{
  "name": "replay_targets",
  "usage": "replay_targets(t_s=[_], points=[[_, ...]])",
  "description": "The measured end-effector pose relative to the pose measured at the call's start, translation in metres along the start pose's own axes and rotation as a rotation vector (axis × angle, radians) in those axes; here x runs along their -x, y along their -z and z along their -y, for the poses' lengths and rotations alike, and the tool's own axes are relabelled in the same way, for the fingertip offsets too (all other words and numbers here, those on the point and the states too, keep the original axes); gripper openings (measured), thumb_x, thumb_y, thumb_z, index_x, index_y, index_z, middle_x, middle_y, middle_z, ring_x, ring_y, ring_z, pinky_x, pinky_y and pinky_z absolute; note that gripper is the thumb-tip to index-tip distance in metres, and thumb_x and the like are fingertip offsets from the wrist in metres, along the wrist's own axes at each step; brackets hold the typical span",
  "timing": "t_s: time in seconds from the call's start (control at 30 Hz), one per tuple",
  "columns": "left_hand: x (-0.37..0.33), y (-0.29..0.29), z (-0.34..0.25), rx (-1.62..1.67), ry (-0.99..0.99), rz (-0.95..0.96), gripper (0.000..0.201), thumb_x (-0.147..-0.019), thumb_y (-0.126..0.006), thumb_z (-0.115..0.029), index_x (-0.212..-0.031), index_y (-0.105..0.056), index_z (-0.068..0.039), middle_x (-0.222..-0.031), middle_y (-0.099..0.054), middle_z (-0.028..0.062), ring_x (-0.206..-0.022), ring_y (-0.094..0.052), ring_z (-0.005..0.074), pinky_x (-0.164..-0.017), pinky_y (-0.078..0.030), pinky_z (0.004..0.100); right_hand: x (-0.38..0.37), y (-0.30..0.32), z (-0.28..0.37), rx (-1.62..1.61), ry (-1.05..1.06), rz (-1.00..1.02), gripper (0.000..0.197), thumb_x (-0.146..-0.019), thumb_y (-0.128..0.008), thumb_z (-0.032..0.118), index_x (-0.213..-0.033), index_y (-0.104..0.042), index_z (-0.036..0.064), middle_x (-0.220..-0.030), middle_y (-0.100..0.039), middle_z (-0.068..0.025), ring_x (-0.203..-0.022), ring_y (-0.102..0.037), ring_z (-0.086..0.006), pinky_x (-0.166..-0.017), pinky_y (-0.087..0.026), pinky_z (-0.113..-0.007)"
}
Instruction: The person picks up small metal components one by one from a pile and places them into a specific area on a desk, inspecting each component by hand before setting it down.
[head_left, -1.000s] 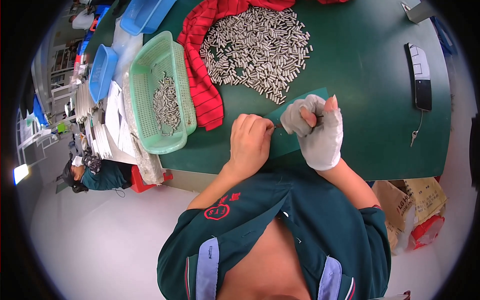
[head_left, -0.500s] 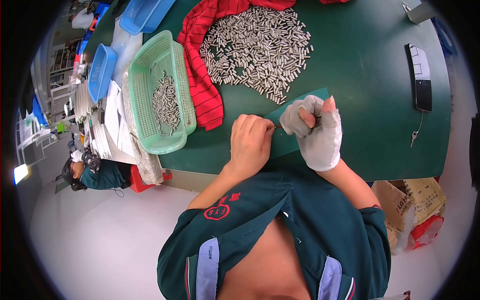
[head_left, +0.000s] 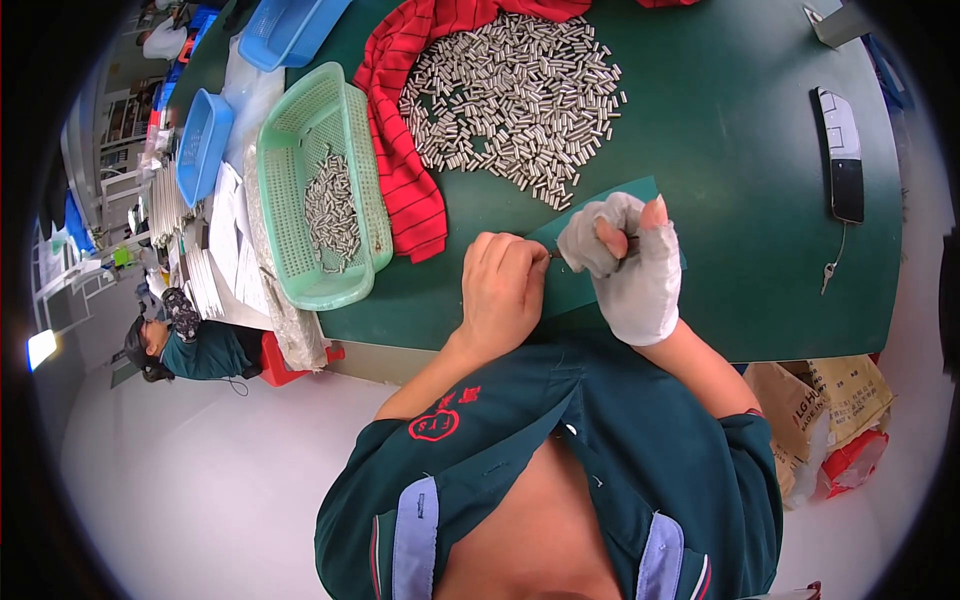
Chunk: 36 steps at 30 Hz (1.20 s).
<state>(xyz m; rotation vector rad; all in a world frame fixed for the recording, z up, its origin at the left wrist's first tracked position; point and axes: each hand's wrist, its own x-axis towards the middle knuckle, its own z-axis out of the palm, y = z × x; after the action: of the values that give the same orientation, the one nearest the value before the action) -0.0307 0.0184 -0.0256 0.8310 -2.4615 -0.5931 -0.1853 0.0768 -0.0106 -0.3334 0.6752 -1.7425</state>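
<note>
My left hand (head_left: 503,285) is bare and closed in a pinch over the near part of the table; whatever its fingertips hold is hidden. Beside it on the right, my right hand (head_left: 630,265) wears a light grey glove with the thumb tip bare. Its fingers are curled around a thin dark rod (head_left: 556,254), whose end reaches toward the left fingertips. Under the hands lies a flat green sheet (head_left: 570,292). Beyond them spreads a heap of small metal pins (head_left: 515,95), and more pins (head_left: 332,215) lie inside a light green basket (head_left: 285,240) on the left.
A red striped cloth (head_left: 415,205) borders the heap. Blue baskets (head_left: 205,145) stand farther left. On the right of the green table (head_left: 740,130) lies a phone (head_left: 840,155) with a key (head_left: 828,278). Another person (head_left: 190,345) sits at far left. Cardboard boxes (head_left: 840,400) are at lower right.
My right hand has shifted very slightly left, and my left hand stays almost in place. The person at far left has raised the head a little and moved an arm.
</note>
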Motion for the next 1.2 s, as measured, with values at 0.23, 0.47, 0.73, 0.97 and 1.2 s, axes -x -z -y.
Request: replay_targets(t_s=[0.23,0.47,0.73,0.97,1.2], points=[[0.001,-0.001,-0.001,0.006,0.0,-0.009,0.015,-0.075,-0.068,0.002,-0.084,-0.058,-0.003,-0.079,-0.057,0.01,-0.074,-0.054,0.0302,-0.066,-0.043,0.0383,0.0,-0.002,-0.001,0.039,-0.033,-0.016,0.057,-0.098,-0.04,0.057,-0.067,-0.037,0.0094,-0.061,-0.035,-0.0009,-0.06,-0.033,-0.0138,-0.06,-0.029,-0.028],[0.003,-0.003,0.001,0.015,0.002,-0.031,0.015,-0.074,-0.068,0.002,-0.084,-0.058,-0.004,-0.08,-0.057,0.0101,-0.075,-0.054,0.0309,-0.067,-0.043,0.0387,0.002,0.001,-0.006,0.185,-0.012,-0.007,0.061,-0.098,-0.039,0.058,-0.063,-0.034,0.0082,-0.062,-0.036,-0.0012,-0.059,-0.033,-0.0125,-0.057,-0.028,-0.028],[0.005,-0.008,0.002,0.003,-0.016,-0.061,0.019,-0.071,-0.068,0.0,-0.084,-0.056,-0.006,-0.08,-0.055,0.007,-0.078,-0.053,0.0272,-0.068,-0.039,0.0371,0.003,-0.01,-0.008,0.268,-0.011,-0.067,0.062,-0.098,-0.039,0.058,-0.064,-0.037,0.006,-0.062,-0.038,-0.0017,-0.059,-0.033,-0.0124,-0.055,-0.028,-0.028],[0.003,-0.006,0.001,-0.058,-0.014,-0.072,0.018,-0.071,-0.068,-0.001,-0.082,-0.055,-0.007,-0.08,-0.054,0.0067,-0.078,-0.053,0.0268,-0.069,-0.039,0.037,0.005,-0.003,-0.013,0.232,0.062,-0.008,0.061,-0.097,-0.04,0.059,-0.064,-0.035,0.0079,-0.059,-0.034,-0.0011,-0.058,-0.033,-0.0144,-0.057,-0.029,-0.028],[0.004,0.01,0.011,0.309,0.083,-0.096,0.01,-0.084,-0.066,-0.002,-0.087,-0.057,-0.003,-0.084,-0.056,0.0078,-0.078,-0.052,0.0227,-0.07,-0.043,0.0311,0.015,0.0,-0.016,0.218,0.121,0.022,0.062,-0.095,-0.041,0.062,-0.065,-0.034,0.0083,-0.06,-0.034,-0.0014,-0.06,-0.034,-0.0147,-0.059,-0.031,-0.028]])
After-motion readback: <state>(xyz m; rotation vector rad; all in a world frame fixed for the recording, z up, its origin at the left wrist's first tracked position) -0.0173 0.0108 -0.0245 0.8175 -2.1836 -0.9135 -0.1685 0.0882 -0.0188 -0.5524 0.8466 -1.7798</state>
